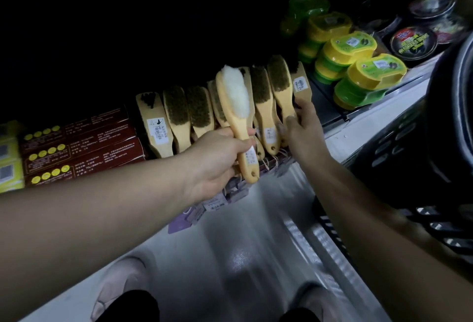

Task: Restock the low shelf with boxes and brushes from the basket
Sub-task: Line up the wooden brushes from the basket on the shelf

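We hold the white brush (235,91) by its handle (247,165), left grip (217,160) curled tight; we judge it light, stiff, bristles soft. The right grip (303,127) pinches a shelved brush (281,86).

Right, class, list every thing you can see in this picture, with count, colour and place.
white-bristled wooden brush: one, pale wood, held up before the shelf row
dark-bristled wooden brushes: about eight, tan wood, leaning in a row on the shelf
dark red cardboard boxes: at least three, stacked left of the brushes
yellow-and-green plastic tubs: several, stacked right of the brushes
black round tins: several, far right
black plastic basket: one, right edge
left hand: grips the white brush's handle
right hand: grips dark brush handles
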{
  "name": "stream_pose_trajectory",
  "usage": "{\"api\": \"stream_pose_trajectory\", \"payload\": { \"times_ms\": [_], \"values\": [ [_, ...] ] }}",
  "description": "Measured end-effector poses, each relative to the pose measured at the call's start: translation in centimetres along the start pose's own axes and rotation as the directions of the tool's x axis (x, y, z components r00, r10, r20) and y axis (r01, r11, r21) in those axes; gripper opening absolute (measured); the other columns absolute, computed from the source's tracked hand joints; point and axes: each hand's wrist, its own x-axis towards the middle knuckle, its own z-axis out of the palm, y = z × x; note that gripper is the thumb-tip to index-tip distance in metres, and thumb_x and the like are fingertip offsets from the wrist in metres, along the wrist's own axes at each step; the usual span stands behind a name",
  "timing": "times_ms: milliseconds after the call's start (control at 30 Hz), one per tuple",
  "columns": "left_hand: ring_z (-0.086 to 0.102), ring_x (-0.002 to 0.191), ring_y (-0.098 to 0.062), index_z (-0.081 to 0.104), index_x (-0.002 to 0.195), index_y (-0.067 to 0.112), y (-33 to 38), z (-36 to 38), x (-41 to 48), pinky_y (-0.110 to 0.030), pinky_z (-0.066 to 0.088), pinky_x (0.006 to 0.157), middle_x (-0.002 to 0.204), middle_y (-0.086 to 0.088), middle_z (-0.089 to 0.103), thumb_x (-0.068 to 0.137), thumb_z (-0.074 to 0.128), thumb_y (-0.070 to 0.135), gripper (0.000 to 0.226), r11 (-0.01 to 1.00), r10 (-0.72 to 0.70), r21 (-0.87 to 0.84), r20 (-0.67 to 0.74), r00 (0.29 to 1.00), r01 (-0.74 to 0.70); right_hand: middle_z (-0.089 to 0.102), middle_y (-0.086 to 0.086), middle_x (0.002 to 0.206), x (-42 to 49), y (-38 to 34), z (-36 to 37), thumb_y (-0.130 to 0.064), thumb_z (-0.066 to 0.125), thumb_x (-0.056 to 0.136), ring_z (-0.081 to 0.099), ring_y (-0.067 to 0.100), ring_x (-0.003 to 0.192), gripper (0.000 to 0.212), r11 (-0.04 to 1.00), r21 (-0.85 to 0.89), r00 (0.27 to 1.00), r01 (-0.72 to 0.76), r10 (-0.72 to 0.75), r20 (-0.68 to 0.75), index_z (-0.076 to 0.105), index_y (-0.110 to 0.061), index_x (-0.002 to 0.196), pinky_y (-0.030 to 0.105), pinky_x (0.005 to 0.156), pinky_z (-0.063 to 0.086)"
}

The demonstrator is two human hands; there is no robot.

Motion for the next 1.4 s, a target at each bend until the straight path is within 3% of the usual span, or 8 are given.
{"api": "stream_pose_trajectory", "payload": {
  "times_ms": [267, 500, 600, 700, 833, 1033, 1233, 1400],
  "values": [
    [0.061, 0.085, -0.003, 0.058, 0.1, 0.016, -2.3, 0.1, 0.4, -0.016, 0.053, 0.07, 0.089, 0.004, 0.066, 0.091, 0.05, -0.005, 0.024, 0.991, 0.11, 0.069, 0.043, 0.993, -0.112, 0.048, -0.02, 0.087, 0.4, 1.4, 0.4, -0.005, 0.043, 0.093, 0.053, -0.001, 0.085, 0.032, 0.992, -0.123, 1.0, 0.022, -0.023, -0.009, 0.051, -0.008, 0.124, 0.031, 0.089, 0.047],
    [0.066, 0.084, -0.005, 0.058, 0.095, 0.024, -2.1, 0.0, 0.5, -0.021, 0.056, 0.069, 0.087, 0.006, 0.07, 0.089, 0.055, -0.003, 0.028, 0.973, 0.192, 0.125, 0.046, 0.98, -0.196, 0.047, 0.011, 0.129, -1.2, 0.3, 0.0, -0.016, 0.047, 0.093, 0.038, 0.026, 0.125, 0.036, 0.949, -0.306, 0.994, 0.075, -0.095, -0.049, 0.046, -0.009, 0.128, 0.043, 0.104, 0.034],
    [0.065, 0.079, -0.011, 0.059, 0.095, 0.025, -1.8, 0.0, 0.7, -0.018, 0.052, 0.058, 0.087, 0.001, 0.067, 0.088, 0.057, -0.001, 0.027, 0.965, 0.231, 0.12, 0.015, 0.973, -0.231, 0.058, 0.005, 0.104, -3.7, -1.3, -0.2, -0.019, 0.044, 0.097, 0.053, 0.017, 0.101, 0.021, 0.963, -0.139, 0.973, 0.231, -0.228, 0.037, 0.058, -0.011, 0.109, 0.037, 0.086, 0.046],
    [0.06, 0.079, -0.024, 0.062, 0.093, 0.027, -1.6, -0.1, 1.1, -0.034, 0.048, 0.071, 0.079, -0.001, 0.059, 0.087, 0.06, 0.003, 0.025, 0.962, 0.252, 0.117, -0.038, 0.967, -0.246, 0.058, -0.009, 0.076, -6.3, -2.5, 0.3, -0.023, 0.04, 0.1, 0.056, 0.001, 0.07, 0.021, 0.983, 0.084, 0.939, 0.162, -0.179, 0.294, 0.06, -0.018, 0.096, 0.019, 0.063, 0.045],
    [0.058, 0.082, -0.026, 0.064, 0.092, 0.031, -1.4, -0.3, 1.2, -0.042, 0.045, 0.079, 0.077, -0.001, 0.06, 0.088, 0.06, 0.006, 0.026, 0.955, 0.269, 0.14, -0.046, 0.962, -0.26, 0.063, -0.01, 0.087, -6.8, -2.7, -0.1, -0.021, 0.046, 0.097, 0.059, -0.001, 0.079, 0.025, 0.98, 0.169, 0.907, 0.103, -0.162, 0.388, 0.057, -0.014, 0.119, 0.017, 0.071, 0.046],
    [0.061, 0.075, -0.005, 0.064, 0.109, 0.016, -1.0, -0.7, 0.7, -0.019, 0.055, 0.075, 0.085, 0.002, 0.064, 0.097, 0.047, 0.015, 0.02, 0.931, 0.282, 0.223, 0.054, 0.958, -0.287, 0.066, -0.004, 0.087, -6.1, -1.3, -0.7, -0.01, 0.047, 0.096, 0.064, 0.01, 0.074, 0.02, 0.962, 0.269, 0.908, 0.041, -0.149, 0.393, 0.054, -0.023, 0.109, 0.03, 0.065, 0.054],
    [0.046, 0.109, -0.003, 0.054, 0.123, 0.025, -1.2, -2.0, 0.4, -0.013, 0.034, 0.09, 0.115, 0.012, 0.05, 0.094, 0.05, 0.02, 0.029, 0.336, 0.467, 0.812, 0.297, 0.833, -0.478, 0.058, -0.01, 0.091, -3.5, 0.6, -1.8, -0.023, 0.036, 0.1, 0.057, -0.003, 0.074, 0.023, 0.998, 0.065, 0.987, 0.017, -0.006, -0.158, 0.045, -0.019, 0.12, 0.013, 0.059, 0.042],
    [0.027, 0.13, -0.011, 0.044, 0.134, 0.024, -1.9, -2.5, 1.0, -0.018, 0.013, 0.104, 0.138, 0.008, 0.04, 0.095, 0.046, 0.026, 0.039, -0.022, 0.413, 0.891, 0.422, 0.807, -0.454, 0.054, -0.014, 0.094, -1.1, 0.8, -1.4, -0.022, 0.031, 0.1, 0.053, 0.001, 0.082, 0.033, 0.997, 0.034, 0.978, -0.065, 0.07, -0.197, 0.036, -0.02, 0.133, 0.02, 0.07, 0.039]
  ]
}}
